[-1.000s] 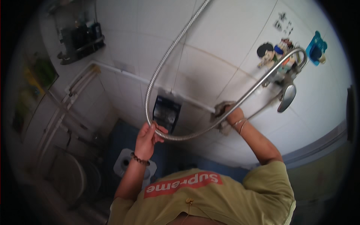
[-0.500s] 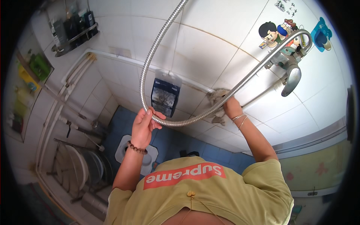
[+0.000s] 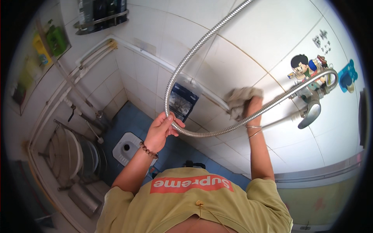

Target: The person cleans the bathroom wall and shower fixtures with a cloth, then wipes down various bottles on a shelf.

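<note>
A ribbed metal shower hose [image 3: 182, 62] hangs in a long loop in front of the tiled wall. My left hand [image 3: 159, 132] pinches the bottom of that loop between thumb and fingers. Behind the hose, my right hand [image 3: 255, 105] presses a grey-beige cloth [image 3: 239, 99] to the white tiles, just above a white pipe [image 3: 211, 95]; its fingers are mostly hidden by cloth. At the right, the hose curves over to a chrome mixer tap [image 3: 310, 110] on the wall. Beyond my left hand hangs a dark blue packet [image 3: 182, 100] with a clear top.
A squat toilet [image 3: 126, 149] is set in the blue floor [image 3: 136, 116] below. Basins [image 3: 72, 153] stand on a rack at the left. Bottles fill a corner shelf [image 3: 101, 19], and a green bottle [image 3: 56, 39] stands farther left. Cartoon stickers [image 3: 305, 68] decorate the wall.
My right hand has moved the cloth up the wall, and more of the cloth shows. The left hand keeps its hold on the hose. The whole view has shifted.
</note>
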A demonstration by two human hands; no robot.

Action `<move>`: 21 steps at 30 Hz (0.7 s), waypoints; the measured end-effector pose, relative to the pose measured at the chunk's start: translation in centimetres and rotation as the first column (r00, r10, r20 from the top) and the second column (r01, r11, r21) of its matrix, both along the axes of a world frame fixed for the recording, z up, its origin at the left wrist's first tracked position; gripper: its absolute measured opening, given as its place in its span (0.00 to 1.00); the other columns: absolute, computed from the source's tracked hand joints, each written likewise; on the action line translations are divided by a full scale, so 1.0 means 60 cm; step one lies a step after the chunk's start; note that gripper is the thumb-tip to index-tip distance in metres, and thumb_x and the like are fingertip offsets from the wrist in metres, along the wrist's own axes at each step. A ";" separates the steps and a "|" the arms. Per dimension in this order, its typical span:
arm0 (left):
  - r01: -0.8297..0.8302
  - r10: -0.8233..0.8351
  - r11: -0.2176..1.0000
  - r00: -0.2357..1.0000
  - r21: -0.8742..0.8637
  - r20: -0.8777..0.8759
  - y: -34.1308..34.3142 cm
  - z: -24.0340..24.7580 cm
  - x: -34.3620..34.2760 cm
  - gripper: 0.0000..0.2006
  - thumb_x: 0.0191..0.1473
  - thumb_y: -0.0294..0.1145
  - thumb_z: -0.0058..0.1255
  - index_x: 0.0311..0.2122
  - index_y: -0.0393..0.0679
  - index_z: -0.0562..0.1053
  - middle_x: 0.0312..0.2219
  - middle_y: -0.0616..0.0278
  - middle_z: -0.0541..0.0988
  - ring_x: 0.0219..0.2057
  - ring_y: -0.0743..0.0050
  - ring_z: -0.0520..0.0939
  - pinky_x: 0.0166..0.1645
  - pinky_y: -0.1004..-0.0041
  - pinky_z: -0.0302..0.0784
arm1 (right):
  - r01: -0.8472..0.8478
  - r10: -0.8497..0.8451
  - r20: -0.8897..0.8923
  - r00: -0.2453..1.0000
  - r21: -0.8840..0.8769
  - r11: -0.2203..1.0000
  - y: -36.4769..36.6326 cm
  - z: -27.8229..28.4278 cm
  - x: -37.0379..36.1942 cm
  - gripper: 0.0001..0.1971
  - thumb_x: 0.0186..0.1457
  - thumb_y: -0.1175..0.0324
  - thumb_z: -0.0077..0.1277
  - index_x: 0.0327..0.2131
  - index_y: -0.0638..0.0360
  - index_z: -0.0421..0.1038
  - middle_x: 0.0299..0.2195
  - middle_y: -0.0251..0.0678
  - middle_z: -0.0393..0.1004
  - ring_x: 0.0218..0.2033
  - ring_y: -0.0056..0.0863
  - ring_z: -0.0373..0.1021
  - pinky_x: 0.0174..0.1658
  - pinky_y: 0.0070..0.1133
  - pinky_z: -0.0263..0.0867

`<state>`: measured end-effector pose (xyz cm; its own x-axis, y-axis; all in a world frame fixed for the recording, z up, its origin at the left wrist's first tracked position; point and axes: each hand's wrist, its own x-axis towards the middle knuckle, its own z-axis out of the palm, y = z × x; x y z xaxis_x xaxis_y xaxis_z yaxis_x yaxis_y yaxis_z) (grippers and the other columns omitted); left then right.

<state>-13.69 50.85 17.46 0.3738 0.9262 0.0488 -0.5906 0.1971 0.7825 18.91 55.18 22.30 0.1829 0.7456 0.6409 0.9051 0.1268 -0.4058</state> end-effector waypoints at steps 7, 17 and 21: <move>0.037 -0.038 0.999 0.999 -0.011 -0.034 0.001 0.002 -0.001 0.08 0.55 0.36 0.33 0.33 0.43 0.62 0.27 0.54 0.73 0.24 0.81 0.74 0.27 0.84 0.71 | -0.340 0.266 -0.689 0.674 0.030 0.940 0.035 -0.038 -0.032 0.12 0.47 0.78 0.37 0.39 0.65 0.59 0.34 0.49 0.63 0.34 0.38 0.62 0.37 0.25 0.61; 0.013 -0.009 0.998 0.997 0.056 -0.078 -0.019 0.010 -0.019 0.08 0.55 0.35 0.32 0.33 0.44 0.62 0.28 0.56 0.73 0.26 0.81 0.73 0.28 0.85 0.69 | -0.424 0.444 0.307 0.842 -0.132 0.896 0.148 -0.009 -0.110 0.14 0.47 0.74 0.38 0.40 0.65 0.60 0.41 0.44 0.62 0.42 0.39 0.59 0.46 0.25 0.57; -0.046 0.050 0.998 0.995 0.038 -0.092 -0.023 0.013 -0.024 0.08 0.55 0.35 0.32 0.33 0.44 0.62 0.28 0.56 0.73 0.27 0.81 0.73 0.29 0.85 0.69 | -0.505 0.504 0.297 0.811 -0.078 0.859 0.212 0.038 -0.189 0.14 0.47 0.73 0.38 0.40 0.64 0.61 0.40 0.43 0.62 0.41 0.38 0.59 0.45 0.24 0.57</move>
<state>-15.13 49.47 18.23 0.3335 0.9414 0.0496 -0.5232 0.1410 0.8404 7.57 67.88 24.58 -0.4173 0.6770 0.6063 0.7896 0.6004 -0.1268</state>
